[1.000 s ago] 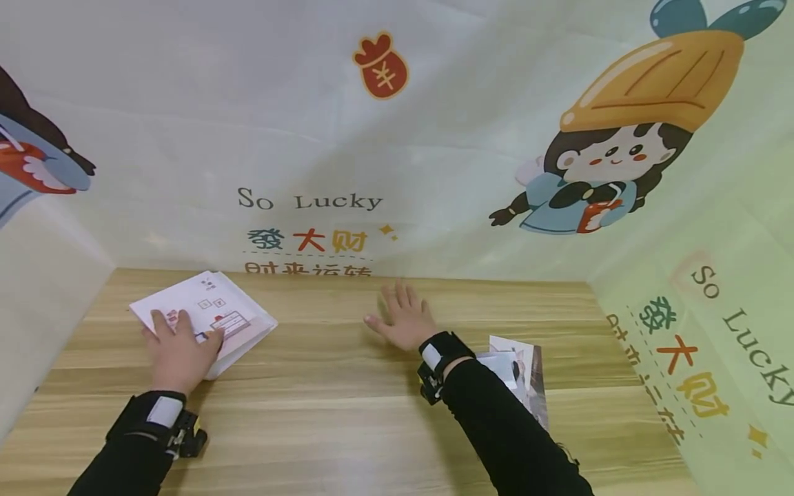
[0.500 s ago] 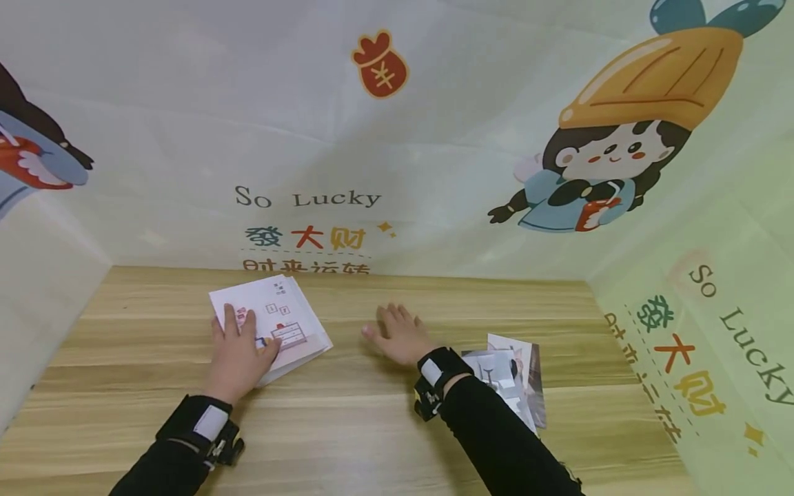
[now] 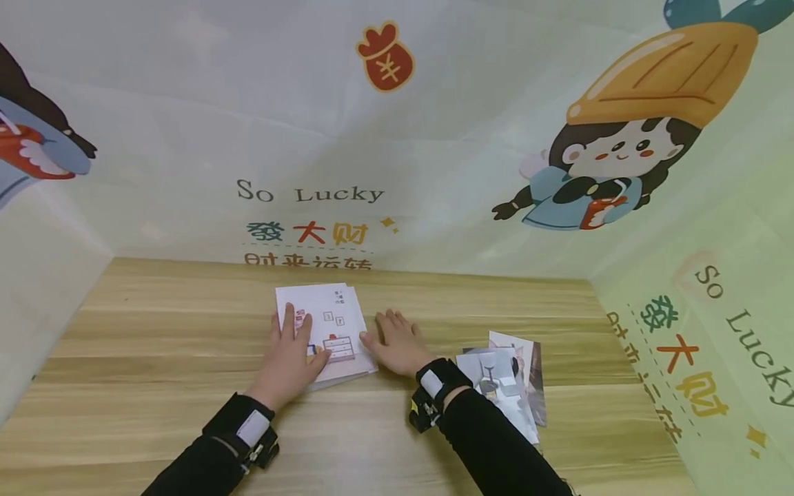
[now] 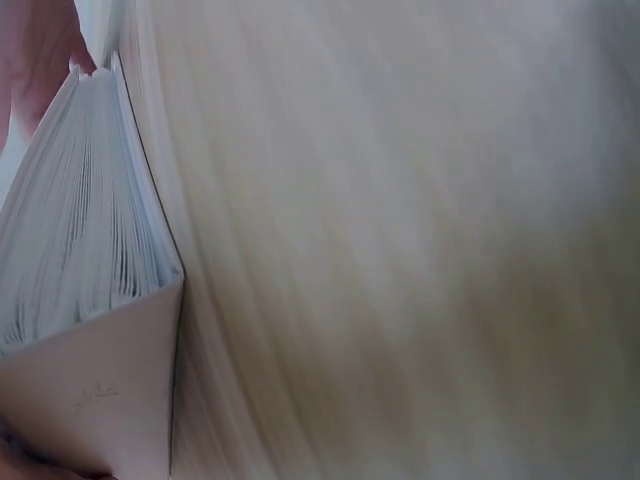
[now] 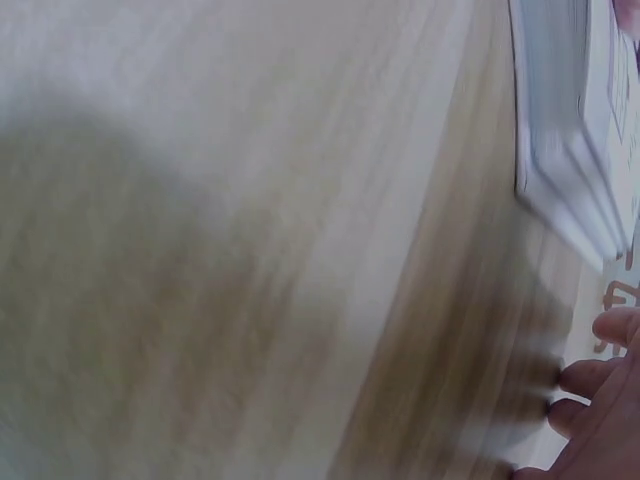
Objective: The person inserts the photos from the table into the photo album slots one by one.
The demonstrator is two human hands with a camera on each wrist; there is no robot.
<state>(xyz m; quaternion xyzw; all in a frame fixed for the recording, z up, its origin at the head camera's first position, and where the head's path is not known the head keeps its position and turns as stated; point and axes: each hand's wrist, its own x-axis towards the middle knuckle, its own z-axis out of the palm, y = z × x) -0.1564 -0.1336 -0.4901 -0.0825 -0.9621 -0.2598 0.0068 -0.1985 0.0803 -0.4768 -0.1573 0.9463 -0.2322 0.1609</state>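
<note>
A thick white book (image 3: 343,324) with a printed cover lies flat on the wooden table, left of centre. Across its cover lies my left hand (image 3: 287,365), fingers spread and extended, the little finger at the left edge. The left wrist view shows the book's spine (image 4: 95,400) and its loosely fanned pages (image 4: 85,220). My right hand (image 3: 400,348) rests on the table just right of the book, its thumb beside the right edge; contact there is unclear. In the right wrist view its fingertips (image 5: 585,375) are partly visible near the book's corner.
Under and beside my right forearm lies a small pile of printed paper pieces (image 3: 496,375), partly covered by the sleeve. A printed cloth backdrop (image 3: 186,138) rises behind the wooden table (image 3: 155,331) and along both sides.
My left hand has slid the book rightward across the table, from the left side up beside my right hand, turning it straighter. The right hand has shifted slightly nearer.
</note>
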